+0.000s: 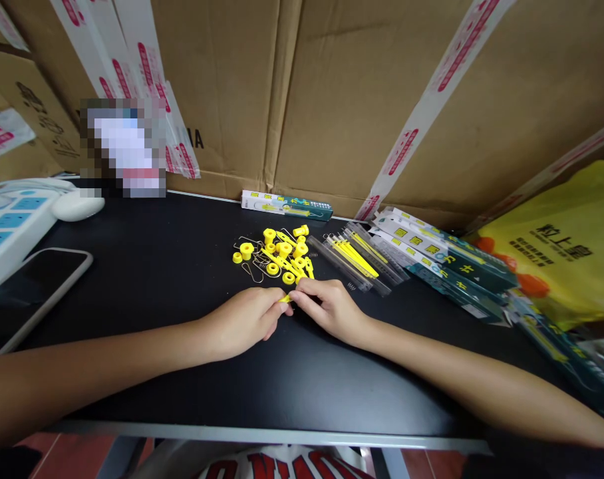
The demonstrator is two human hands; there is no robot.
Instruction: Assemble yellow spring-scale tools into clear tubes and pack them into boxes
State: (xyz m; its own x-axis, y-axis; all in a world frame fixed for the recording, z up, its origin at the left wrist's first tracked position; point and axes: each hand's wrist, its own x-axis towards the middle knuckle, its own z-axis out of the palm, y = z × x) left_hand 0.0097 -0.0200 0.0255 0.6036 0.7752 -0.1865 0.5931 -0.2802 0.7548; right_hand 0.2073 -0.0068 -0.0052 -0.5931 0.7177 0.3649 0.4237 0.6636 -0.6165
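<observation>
My left hand (255, 316) pinches a small yellow plastic part (285, 299), mostly hidden by the fingers. Close against it, my right hand (329, 307) has thumb and forefinger pressed together at the part's other end; what lies between those fingertips is too small to name. Just beyond both hands is a loose heap of yellow plastic caps (283, 249), rings and slim pieces. Bent metal wire hooks (253, 271) are mixed in with them. To the right of the heap lie clear plastic tubes (382, 283) and yellow flat strips (354, 258).
A printed box (287, 205) lies at the back, before a cardboard carton (362, 100). More printed boxes (442, 263) are stacked at right, near a yellow bag (551, 246). At left are a phone (32, 299), a power strip (12, 223) and a white rounded object (78, 205).
</observation>
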